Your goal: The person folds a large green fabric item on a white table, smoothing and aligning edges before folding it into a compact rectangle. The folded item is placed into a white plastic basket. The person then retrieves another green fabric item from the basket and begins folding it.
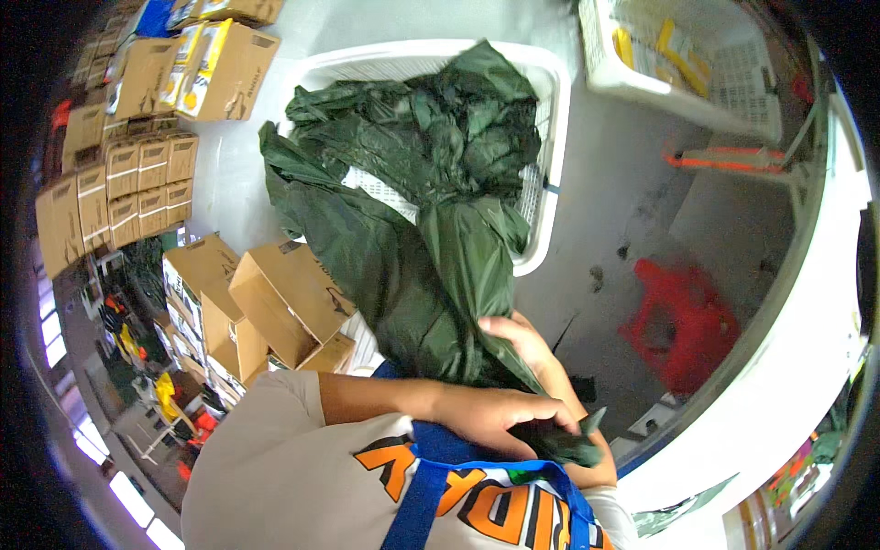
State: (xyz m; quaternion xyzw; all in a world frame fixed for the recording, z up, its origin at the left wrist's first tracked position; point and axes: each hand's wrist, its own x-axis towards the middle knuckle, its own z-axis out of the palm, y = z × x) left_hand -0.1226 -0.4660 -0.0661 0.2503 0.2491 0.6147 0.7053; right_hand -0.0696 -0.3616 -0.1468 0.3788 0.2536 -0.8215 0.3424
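A long piece of thin, shiny dark green fabric (385,266) stretches from a white plastic basket (561,101) toward my body. Its far part lies crumpled in the basket, and I cannot make out whether it is one piece or several. Close to my chest, my left hand (495,417) is closed around a bunched end of the fabric. A little farther off, my right hand (524,341) grips its right edge, with a finger or thumb showing on top and the others hidden beneath. My left forearm crosses in front of me.
Open cardboard boxes (280,298) stand at the left, near my left arm. Farther left are stacked cartons (151,174). A second white basket (632,82) with yellow items sits at the far right. On the right are a red plastic stool (683,325) and a white surface (779,367).
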